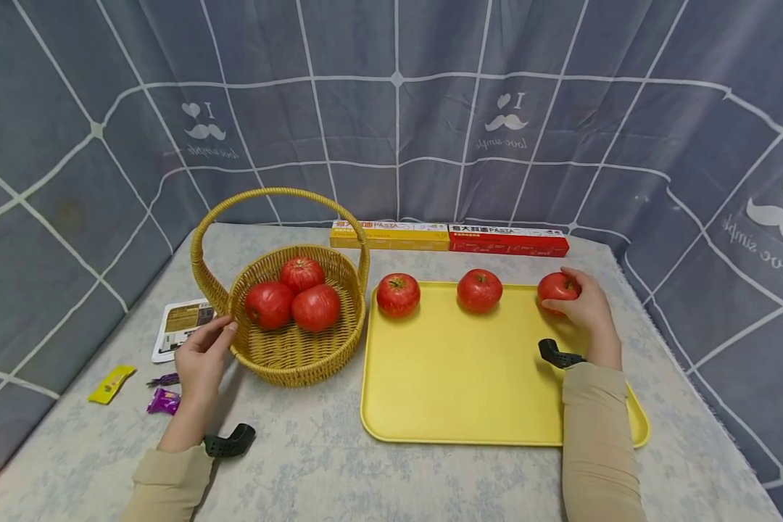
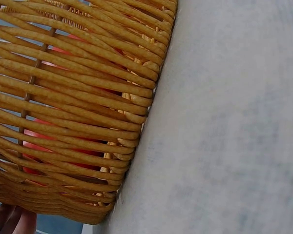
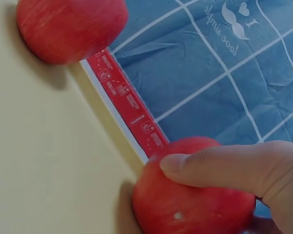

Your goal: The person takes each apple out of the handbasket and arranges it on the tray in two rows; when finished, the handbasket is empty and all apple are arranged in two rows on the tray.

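Observation:
In the head view a round wicker basket (image 1: 290,375) with a tall hoop handle stands at left with three red apples (image 1: 317,307) in it. My left hand (image 1: 201,357) pinches the basket's left rim by the handle's foot; in the left wrist view only a few fingertips (image 2: 12,220) show beneath the weave. My right hand (image 1: 590,308) grips a red apple (image 1: 557,291) at the far right corner of the yellow tray (image 1: 463,377), with the thumb across its side in the right wrist view. Two more apples, a left one (image 1: 398,295) and a middle one (image 1: 479,291), sit along the tray's back edge.
A yellow pasta box (image 1: 389,238) and a red pasta box (image 1: 509,243) lie end to end behind the tray. Left of the basket are a flat white-edged packet (image 1: 177,330), a yellow sachet (image 1: 112,384) and purple-wrapped pieces (image 1: 164,401). A grey checked curtain (image 1: 391,130) surrounds the table.

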Demonstrator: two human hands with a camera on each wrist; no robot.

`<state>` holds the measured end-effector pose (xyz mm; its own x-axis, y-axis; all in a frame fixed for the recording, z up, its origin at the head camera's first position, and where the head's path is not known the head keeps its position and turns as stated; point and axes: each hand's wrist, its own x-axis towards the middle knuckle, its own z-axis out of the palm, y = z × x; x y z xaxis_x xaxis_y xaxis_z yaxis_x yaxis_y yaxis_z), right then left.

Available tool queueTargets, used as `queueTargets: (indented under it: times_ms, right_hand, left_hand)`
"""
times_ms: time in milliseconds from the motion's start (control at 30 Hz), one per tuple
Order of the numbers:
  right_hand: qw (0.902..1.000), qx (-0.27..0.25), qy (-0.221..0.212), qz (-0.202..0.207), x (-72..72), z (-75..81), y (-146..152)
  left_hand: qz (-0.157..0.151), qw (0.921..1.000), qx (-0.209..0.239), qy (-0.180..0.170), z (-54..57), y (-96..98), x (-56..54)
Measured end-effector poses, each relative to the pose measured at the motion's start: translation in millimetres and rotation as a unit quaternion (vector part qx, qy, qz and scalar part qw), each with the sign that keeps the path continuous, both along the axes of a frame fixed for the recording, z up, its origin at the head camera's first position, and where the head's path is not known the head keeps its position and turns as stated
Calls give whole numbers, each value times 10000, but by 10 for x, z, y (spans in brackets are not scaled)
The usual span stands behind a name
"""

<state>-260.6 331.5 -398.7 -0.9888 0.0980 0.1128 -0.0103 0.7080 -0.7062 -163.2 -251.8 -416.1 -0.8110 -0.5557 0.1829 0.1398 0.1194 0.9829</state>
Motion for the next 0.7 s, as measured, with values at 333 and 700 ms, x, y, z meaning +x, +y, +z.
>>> queueTargets:
  times_ms: [333, 700]
  right_hand:
    - [9976, -128, 288, -612, 19, 244, -195]
    - [9300, -2881, 1978, 1139, 298, 875, -1270]
  left_hand:
    - [-10, 10000, 9, -52, 7, 17, 7]
    - [104, 9994, -282, -196, 28, 24, 11]
